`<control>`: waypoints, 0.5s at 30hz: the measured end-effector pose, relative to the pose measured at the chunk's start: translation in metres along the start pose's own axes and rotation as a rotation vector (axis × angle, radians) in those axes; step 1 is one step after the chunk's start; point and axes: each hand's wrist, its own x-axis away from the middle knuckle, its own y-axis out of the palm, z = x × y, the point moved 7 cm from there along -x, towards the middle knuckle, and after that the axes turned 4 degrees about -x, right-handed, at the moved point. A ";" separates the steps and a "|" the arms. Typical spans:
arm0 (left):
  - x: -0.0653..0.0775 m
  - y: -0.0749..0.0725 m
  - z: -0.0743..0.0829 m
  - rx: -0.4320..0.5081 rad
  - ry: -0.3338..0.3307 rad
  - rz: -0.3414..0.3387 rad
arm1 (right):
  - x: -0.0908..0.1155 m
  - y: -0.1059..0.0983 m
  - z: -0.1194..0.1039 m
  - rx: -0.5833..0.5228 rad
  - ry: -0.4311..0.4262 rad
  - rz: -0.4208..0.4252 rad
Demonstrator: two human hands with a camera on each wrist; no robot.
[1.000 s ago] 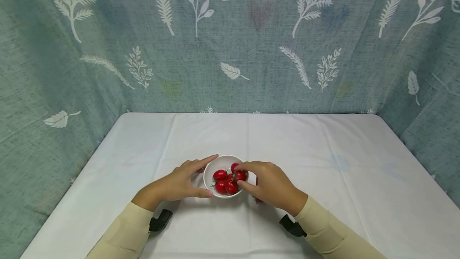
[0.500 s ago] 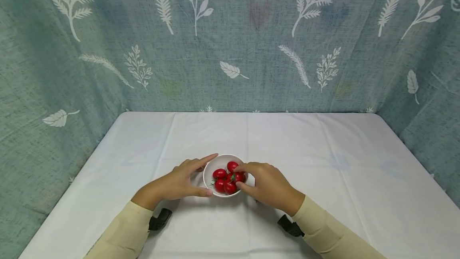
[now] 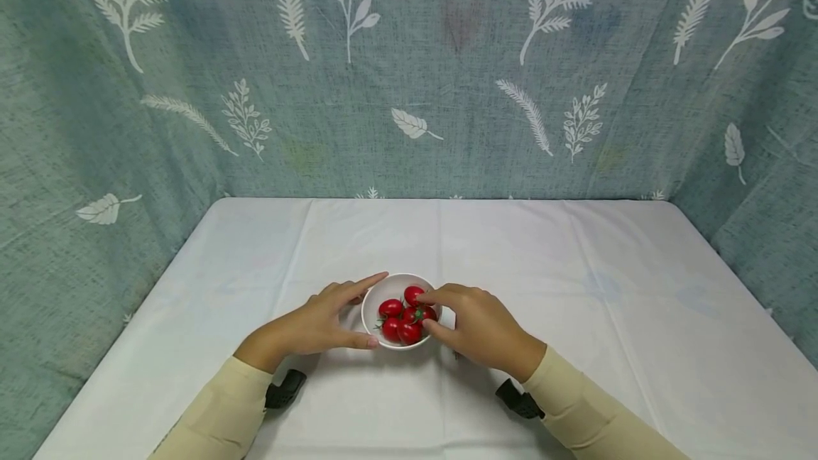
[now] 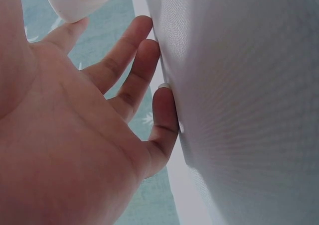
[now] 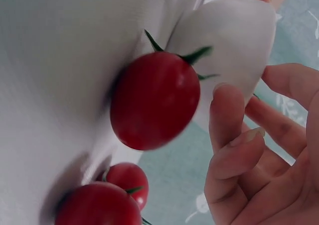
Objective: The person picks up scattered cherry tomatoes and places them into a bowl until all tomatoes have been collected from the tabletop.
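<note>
A white bowl (image 3: 388,291) with several red cherry tomatoes (image 3: 391,330) stands on the cloth in the head view. My left hand (image 3: 313,321) lies along its left side, thumb and index finger spread out to the rim. In the left wrist view the other fingers (image 4: 138,78) reach loosely outward below the bowl. My right hand (image 3: 482,321) reaches over the right rim and pinches a cherry tomato (image 3: 429,314) between thumb and index finger, down among the others. Seen from the right wrist, its remaining fingers (image 5: 234,160) are bent beside the bowl's outer wall.
Beneath the right hand, more cherry tomatoes (image 5: 155,101) with green stems lie on the white cloth (image 3: 511,247), mostly hidden in the head view. A leaf-patterned blue-green curtain (image 3: 409,77) surrounds the table at the back and sides.
The right hand shifts slightly left, then back right, with the pinched tomato shifting along. A tomato at the back of the bowl shows more fully. The left hand stays put.
</note>
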 end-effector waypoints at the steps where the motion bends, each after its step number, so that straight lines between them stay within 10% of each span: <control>1: 0.000 0.000 0.000 0.000 -0.001 0.000 | 0.000 -0.002 0.000 -0.007 -0.002 0.007; 15: 0.000 0.000 -0.001 0.012 -0.011 0.006 | -0.002 -0.036 0.028 0.012 0.071 0.135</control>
